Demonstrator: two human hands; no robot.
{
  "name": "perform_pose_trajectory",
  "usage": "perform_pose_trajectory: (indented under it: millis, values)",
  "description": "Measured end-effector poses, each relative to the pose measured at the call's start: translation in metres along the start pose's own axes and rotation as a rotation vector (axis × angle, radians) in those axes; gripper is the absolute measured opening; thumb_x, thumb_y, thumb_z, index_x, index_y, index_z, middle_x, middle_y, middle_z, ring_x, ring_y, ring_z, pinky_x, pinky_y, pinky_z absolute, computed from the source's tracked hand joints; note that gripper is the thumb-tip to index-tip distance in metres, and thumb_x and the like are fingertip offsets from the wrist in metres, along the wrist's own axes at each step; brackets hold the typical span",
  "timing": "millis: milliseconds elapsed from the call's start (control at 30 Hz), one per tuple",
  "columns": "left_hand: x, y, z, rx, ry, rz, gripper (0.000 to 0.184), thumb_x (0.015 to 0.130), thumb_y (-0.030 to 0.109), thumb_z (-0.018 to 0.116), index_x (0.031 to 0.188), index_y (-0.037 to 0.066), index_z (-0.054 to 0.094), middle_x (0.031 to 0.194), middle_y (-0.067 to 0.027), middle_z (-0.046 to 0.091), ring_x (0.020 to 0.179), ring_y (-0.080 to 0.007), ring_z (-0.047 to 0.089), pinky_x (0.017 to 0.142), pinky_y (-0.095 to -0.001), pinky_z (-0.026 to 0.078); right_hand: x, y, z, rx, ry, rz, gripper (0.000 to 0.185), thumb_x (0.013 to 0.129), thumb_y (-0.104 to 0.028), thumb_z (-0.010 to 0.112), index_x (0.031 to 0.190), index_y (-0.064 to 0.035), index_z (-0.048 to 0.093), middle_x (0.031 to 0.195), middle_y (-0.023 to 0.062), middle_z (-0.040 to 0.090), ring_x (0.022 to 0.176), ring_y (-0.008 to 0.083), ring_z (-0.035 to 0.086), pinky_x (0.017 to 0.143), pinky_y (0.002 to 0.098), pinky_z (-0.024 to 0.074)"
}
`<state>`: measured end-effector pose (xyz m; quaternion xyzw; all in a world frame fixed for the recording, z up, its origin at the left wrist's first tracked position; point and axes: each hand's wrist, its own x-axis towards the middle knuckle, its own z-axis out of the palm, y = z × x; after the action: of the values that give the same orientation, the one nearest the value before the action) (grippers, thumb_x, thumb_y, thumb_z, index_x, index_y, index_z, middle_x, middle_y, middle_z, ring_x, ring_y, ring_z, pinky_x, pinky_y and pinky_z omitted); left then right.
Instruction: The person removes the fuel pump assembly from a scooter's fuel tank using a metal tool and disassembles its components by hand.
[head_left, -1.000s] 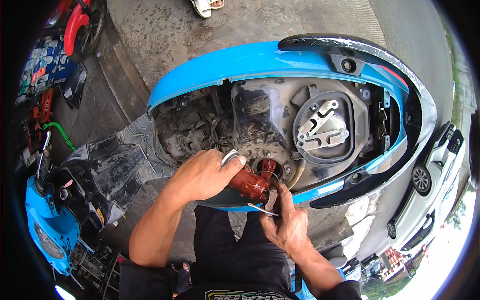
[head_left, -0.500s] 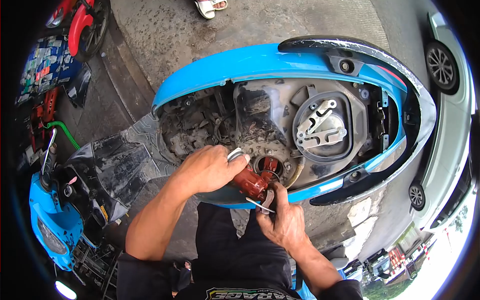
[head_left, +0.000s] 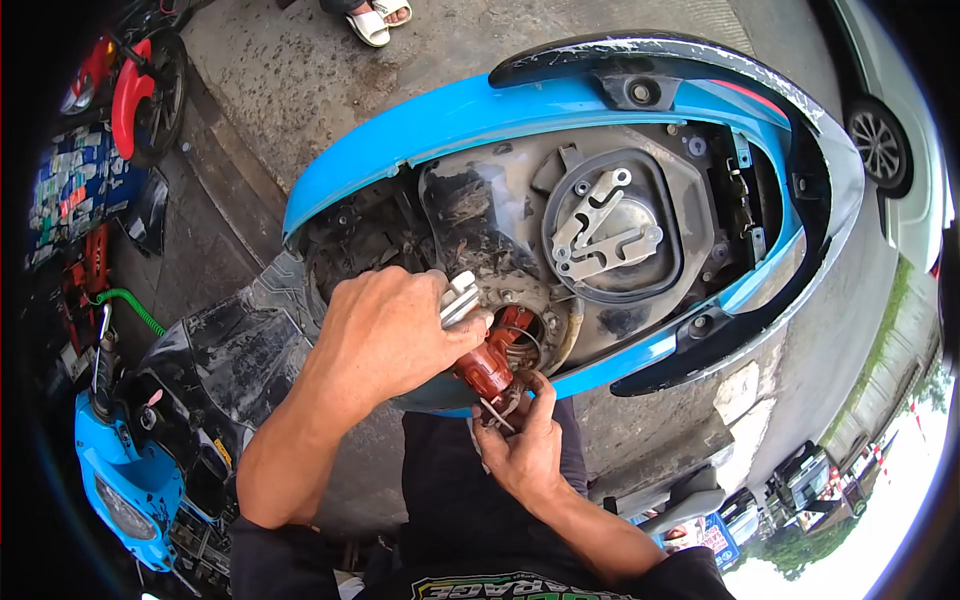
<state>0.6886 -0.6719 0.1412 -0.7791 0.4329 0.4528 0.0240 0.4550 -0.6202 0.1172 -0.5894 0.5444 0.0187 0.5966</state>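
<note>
My left hand (head_left: 385, 325) is closed round the upper end of a reddish-brown fuel pump unit (head_left: 485, 370), whose pale top pokes out by the thumb. Pinched at the unit's lower end, the fingers of my right hand (head_left: 525, 435) are also on a thin whitish strip (head_left: 497, 415). A red part (head_left: 515, 322) shows in the round tank opening (head_left: 540, 335), and a thin wire loops beside it. The opening is in the dirty tank of a blue scooter (head_left: 420, 130). Two silver metal brackets (head_left: 605, 235) lie on the round filler area.
Another person's sandalled feet (head_left: 380, 22) are beyond the scooter. A red motorcycle (head_left: 135, 95) stands at upper left above a green coiled hose (head_left: 135, 308). A white car (head_left: 900, 120) is at the right, and the black grab rail (head_left: 835, 180) curves round the scooter's tail.
The view has shifted, so the scooter appears further left and up. Both hands still hold the reddish unit, which is more upright. The white car has moved through the right side.
</note>
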Motion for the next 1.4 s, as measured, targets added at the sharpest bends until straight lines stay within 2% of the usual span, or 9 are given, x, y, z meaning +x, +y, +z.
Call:
perform_pose_trajectory:
  millis: [633,800,833,900,1033,1100,1167,1200,1400]
  values:
    - [0.006,0.016,-0.008,0.117,0.078,0.188,0.043,0.079,0.044,0.075,0.081,0.001,0.075,0.066,-0.0214,0.068,0.066,-0.0384,0.071,0.065,-0.0450,0.057,-0.004,0.003,0.011,-0.033,-0.059,0.058,0.075,0.089,-0.014,0.078,0.137,0.0028,0.023,0.114,0.0216,0.072,0.094,0.0274,0.076,0.076,0.0350,0.0593]
    - [0.009,0.025,-0.009,0.177,0.071,0.224,0.046,0.076,0.046,0.079,0.091,0.003,0.075,0.069,-0.0203,0.068,0.068,-0.0409,0.069,0.064,-0.0462,0.055,-0.003,0.008,0.015,0.017,-0.072,0.064,0.072,0.091,-0.012,0.076,0.138,0.0021,0.023,0.113,0.0217,0.073,0.094,0.0268,0.076,0.074,0.0343,0.0595]
    - [0.007,0.021,-0.008,0.177,0.063,0.219,0.046,0.076,0.046,0.079,0.091,0.003,0.075,0.069,-0.0203,0.068,0.068,-0.0409,0.069,0.064,-0.0462,0.055,-0.007,0.012,0.017,0.079,-0.048,0.047,0.075,0.089,-0.010,0.076,0.142,0.0014,0.024,0.100,0.0183,0.072,0.083,0.0267,0.075,0.068,0.0353,0.0577]
    - [0.001,0.011,-0.007,0.082,0.058,0.115,0.048,0.077,0.047,0.079,0.093,0.002,0.074,0.068,-0.0194,0.068,0.069,-0.0410,0.069,0.066,-0.0468,0.054,-0.010,0.015,0.012,0.142,-0.017,0.030,0.078,0.086,-0.007,0.076,0.145,0.0006,0.025,0.086,0.0149,0.071,0.071,0.0265,0.074,0.062,0.0363,0.0560]
    - [-0.012,-0.019,0.003,-0.155,0.155,0.147,0.054,0.077,0.045,0.081,0.101,-0.002,0.070,0.081,-0.0239,0.070,0.076,-0.0391,0.071,0.071,-0.0450,0.054,-0.018,0.013,-0.026,0.059,0.027,-0.106,0.046,0.092,-0.002,0.070,0.134,0.0006,0.051,0.082,0.0087,0.070,0.071,0.0117,0.071,0.064,0.0256,0.0532]
    - [-0.024,-0.033,0.019,-0.174,0.316,0.216,0.052,0.080,0.040,0.080,0.107,-0.003,0.068,0.085,-0.0223,0.070,0.077,-0.0354,0.071,0.073,-0.0411,0.054,-0.020,0.018,-0.042,0.146,0.071,-0.064,0.039,0.093,-0.002,0.070,0.129,0.0014,0.056,0.082,0.0066,0.069,0.071,0.0064,0.066,0.062,0.0229,0.0506]
    - [-0.044,-0.044,0.032,-0.236,0.820,0.480,0.041,0.085,0.031,0.075,0.106,-0.004,0.067,0.083,-0.0165,0.066,0.075,-0.0307,0.066,0.072,-0.0380,0.053,-0.018,0.019,-0.059,0.057,0.112,-0.122,0.032,0.093,-0.001,0.070,0.124,0.0026,0.061,0.083,0.0055,0.068,0.069,0.0038,0.059,0.060,0.0211,0.0481]
    - [-0.056,-0.052,0.045,-0.272,0.945,0.579,0.027,0.085,0.021,0.074,0.097,-0.001,0.068,0.079,-0.0127,0.065,0.064,-0.0279,0.059,0.060,-0.0376,0.049,-0.017,0.013,-0.062,0.101,0.145,-0.091,0.028,0.094,-0.001,0.070,0.120,0.0036,0.063,0.085,0.0058,0.068,0.065,0.0042,0.056,0.060,0.0206,0.0472]
    - [-0.086,-0.034,0.132,-0.917,0.710,0.284,0.012,0.088,0.006,0.068,0.098,-0.001,0.066,0.089,-0.0140,0.067,0.079,-0.0239,0.065,0.071,-0.0336,0.052,-0.015,-0.009,-0.062,0.063,0.146,-0.069,0.024,0.093,-0.004,0.071,0.114,0.0044,0.068,0.083,0.0055,0.070,0.068,0.0059,0.061,0.066,0.0222,0.0504]
